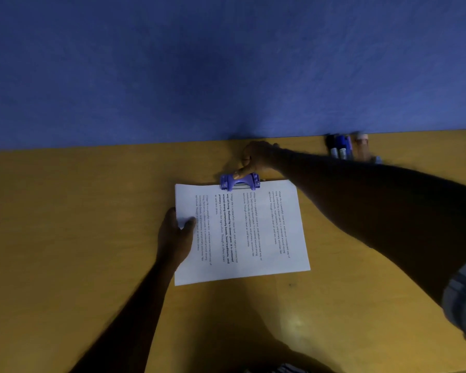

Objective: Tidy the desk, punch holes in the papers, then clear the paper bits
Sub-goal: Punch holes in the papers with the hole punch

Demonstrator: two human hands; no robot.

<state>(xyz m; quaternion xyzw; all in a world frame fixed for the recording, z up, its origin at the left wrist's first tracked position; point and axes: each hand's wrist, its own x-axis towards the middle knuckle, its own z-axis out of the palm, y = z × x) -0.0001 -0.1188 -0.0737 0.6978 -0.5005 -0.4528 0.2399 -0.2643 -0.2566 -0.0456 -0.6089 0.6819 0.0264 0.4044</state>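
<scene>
Purple plastic punch [240, 181] (thumb-pressed) bites flat white papers [242, 232].

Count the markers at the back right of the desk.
3 at least: a black marker, a blue marker beside it, and a pinkish marker rightmost; blur and the arm may hide more.

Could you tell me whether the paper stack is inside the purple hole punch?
In: the white paper stack's far edge sits under the purple plastic hole punch, pressed by the right hand.
</scene>
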